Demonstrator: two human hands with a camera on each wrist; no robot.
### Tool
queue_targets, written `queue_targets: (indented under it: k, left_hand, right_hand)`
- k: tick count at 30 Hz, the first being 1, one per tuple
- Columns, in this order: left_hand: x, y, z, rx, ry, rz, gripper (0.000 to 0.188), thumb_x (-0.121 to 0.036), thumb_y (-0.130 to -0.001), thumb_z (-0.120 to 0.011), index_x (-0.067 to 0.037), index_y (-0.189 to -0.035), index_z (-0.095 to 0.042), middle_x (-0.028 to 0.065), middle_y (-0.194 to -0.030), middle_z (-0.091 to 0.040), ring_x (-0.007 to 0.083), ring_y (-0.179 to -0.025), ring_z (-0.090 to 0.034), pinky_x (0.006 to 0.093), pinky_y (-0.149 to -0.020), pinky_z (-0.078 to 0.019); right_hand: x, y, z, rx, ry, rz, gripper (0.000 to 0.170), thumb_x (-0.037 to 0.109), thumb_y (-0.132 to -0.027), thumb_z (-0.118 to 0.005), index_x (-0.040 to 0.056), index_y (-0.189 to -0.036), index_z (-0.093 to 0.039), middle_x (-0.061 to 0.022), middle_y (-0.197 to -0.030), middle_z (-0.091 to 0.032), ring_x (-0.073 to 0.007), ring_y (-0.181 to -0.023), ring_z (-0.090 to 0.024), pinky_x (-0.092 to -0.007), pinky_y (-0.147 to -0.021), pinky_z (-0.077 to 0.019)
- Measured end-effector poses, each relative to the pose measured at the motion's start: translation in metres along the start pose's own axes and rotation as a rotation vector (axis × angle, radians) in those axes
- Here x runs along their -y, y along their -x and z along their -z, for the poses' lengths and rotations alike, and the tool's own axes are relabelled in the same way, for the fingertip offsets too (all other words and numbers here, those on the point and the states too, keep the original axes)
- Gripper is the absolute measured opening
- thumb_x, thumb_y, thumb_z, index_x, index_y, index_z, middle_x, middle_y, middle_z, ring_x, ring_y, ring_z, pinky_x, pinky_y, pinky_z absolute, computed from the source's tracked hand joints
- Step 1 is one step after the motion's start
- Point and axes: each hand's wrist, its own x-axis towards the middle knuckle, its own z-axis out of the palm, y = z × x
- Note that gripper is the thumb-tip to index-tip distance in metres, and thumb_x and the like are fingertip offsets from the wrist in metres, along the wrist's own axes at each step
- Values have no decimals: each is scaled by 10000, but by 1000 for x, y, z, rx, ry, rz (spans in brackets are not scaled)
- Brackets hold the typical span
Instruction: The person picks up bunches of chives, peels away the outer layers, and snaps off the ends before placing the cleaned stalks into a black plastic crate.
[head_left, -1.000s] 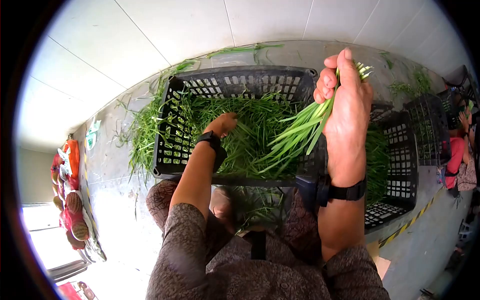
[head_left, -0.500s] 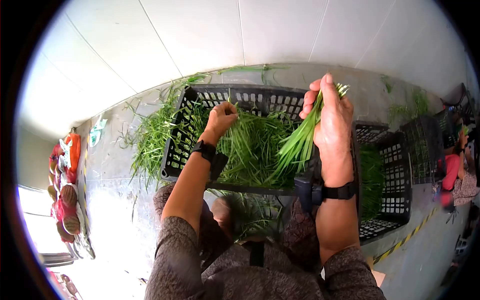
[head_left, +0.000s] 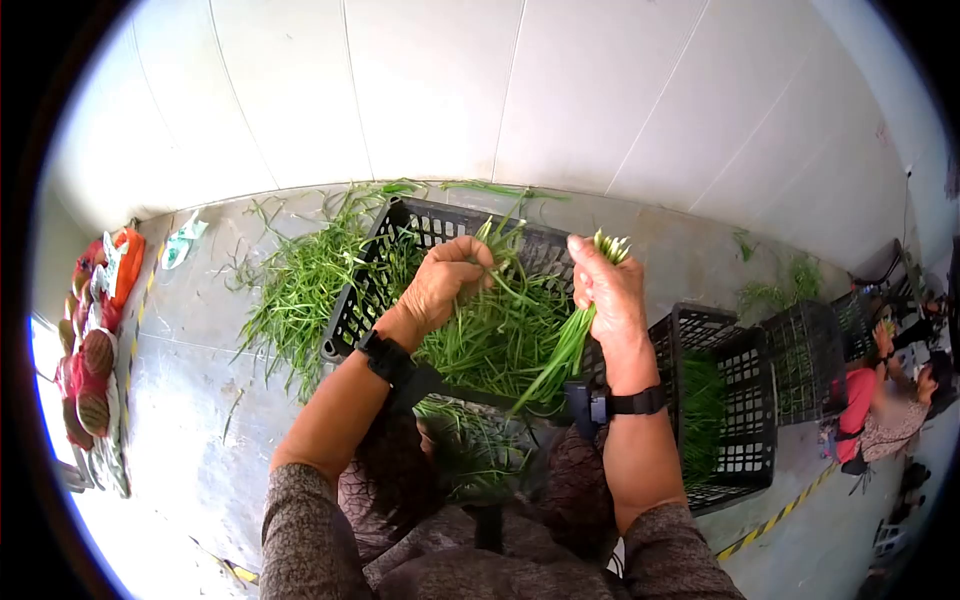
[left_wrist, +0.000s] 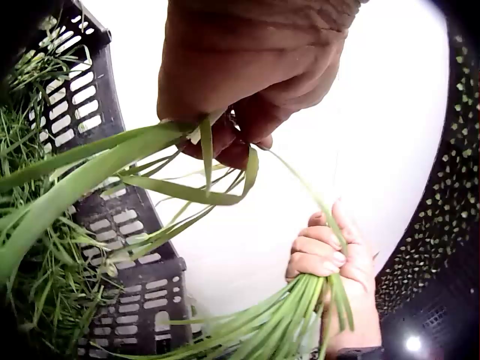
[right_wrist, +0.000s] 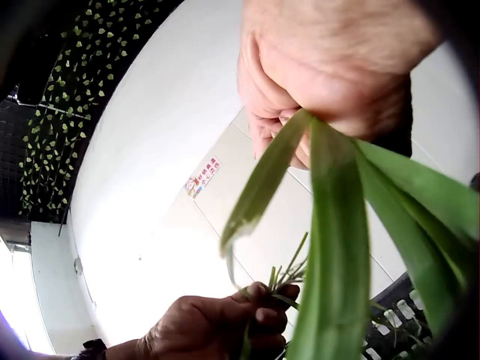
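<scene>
My right hand grips a bunch of garlic chives, its pale cut ends poking up above the fist and the green leaves hanging down to the left. To its left, over the crate, my left hand pinches a few chive leaves between thumb and fingers. In the left wrist view, one thin leaf spans from the left fingertips to the right hand. Beneath both hands stands a black plastic crate with loose chives heaped inside.
More chives are piled on the floor left of the crate. A second black crate holding greens stands at right, with others beyond. Another person sits at the far right. A white wall rises behind; red-and-orange bags lie far left.
My left hand has come up from the heaped chives, pinching some leaves, and moved nearer the right hand. The right hand, still gripping its bunch, has come lower and left in the head view.
</scene>
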Motion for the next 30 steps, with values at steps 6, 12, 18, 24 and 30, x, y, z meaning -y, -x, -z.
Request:
queue_targets:
  k: [6, 12, 18, 24, 30]
  left_hand:
    - [-6, 22, -24, 82, 147, -55, 176, 53, -790, -496, -67, -873, -593, 29, -875, -637, 88, -661, -531, 206, -601, -402]
    - [-16, 38, -21, 106, 169, -66, 162, 59, -768, -516, -49, -843, -610, -3, -792, -595, 97, -671, -534, 218, -621, -416]
    - [-14, 44, -14, 115, 31, -96, 164, 33, -759, -504, -46, -837, -624, -4, -736, -590, 77, -653, -533, 201, -607, -416]
    - [-6, 36, -16, 113, -223, -237, 242, 110, -748, -459, -23, -781, -659, 22, -786, -602, 94, -710, -544, 231, -674, -447]
    - [-2, 34, -25, 121, -398, -347, 253, 126, -710, -468, -14, -773, -669, 49, -781, -607, 130, -737, -549, 263, -697, -450]
  right_hand:
    - [-10, 11, -15, 114, 133, -8, 101, 136, -830, -688, 39, -834, -659, 40, -594, -524, -24, -432, -421, -182, -366, -319]
    - [-15, 17, -24, 102, 184, -45, 158, 176, -828, -687, 40, -899, -648, 47, -584, -486, -23, -433, -393, -184, -378, -319]
    - [-13, 18, -25, 95, 182, -61, 203, 207, -830, -698, 15, -834, -629, 39, -533, -456, -38, -412, -385, -198, -367, -302]
    - [-2, 15, -12, 58, 51, -19, 154, 166, -820, -709, 21, -808, -660, 23, -536, -492, -46, -399, -401, -202, -347, -303]
    - [-6, 24, -22, 119, 212, 45, 107, 95, -840, -679, 20, -915, -687, 34, -621, -556, -18, -464, -436, -187, -383, -320]
